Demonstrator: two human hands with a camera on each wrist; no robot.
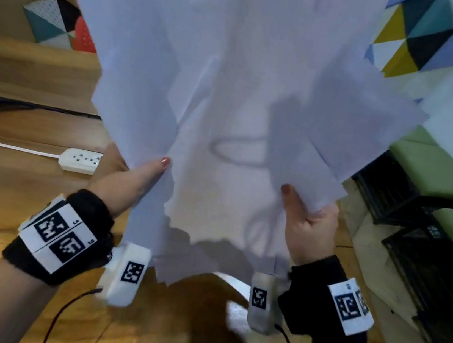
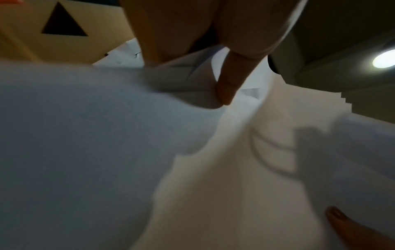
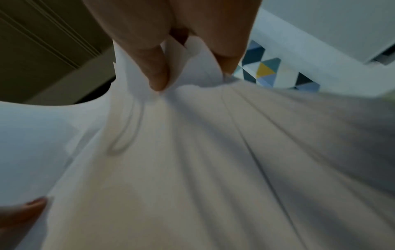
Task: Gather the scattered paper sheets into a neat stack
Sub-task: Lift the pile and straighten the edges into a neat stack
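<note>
Several white paper sheets point(image 1: 231, 85) are held up in a loose, fanned bundle above the wooden floor, filling most of the head view. My left hand point(image 1: 136, 171) pinches the bundle's left side, thumb on the near face. My right hand point(image 1: 304, 207) pinches the right side the same way. The sheets' edges are uneven and overlap at angles. In the left wrist view the paper point(image 2: 96, 152) lies under my left thumb point(image 2: 228, 84). In the right wrist view the paper point(image 3: 192, 169) bunches under my right thumb point(image 3: 158, 76). One more white sheet point(image 1: 238, 316) lies on the floor below the bundle.
A white power strip point(image 1: 79, 160) with its cord lies on the wooden floor point(image 1: 16, 186) at left. A patterned box point(image 1: 57, 22) stands at far left. A colourful triangle-patterned panel point(image 1: 427, 36) is at upper right. Green-topped black crates point(image 1: 419, 182) line the right side.
</note>
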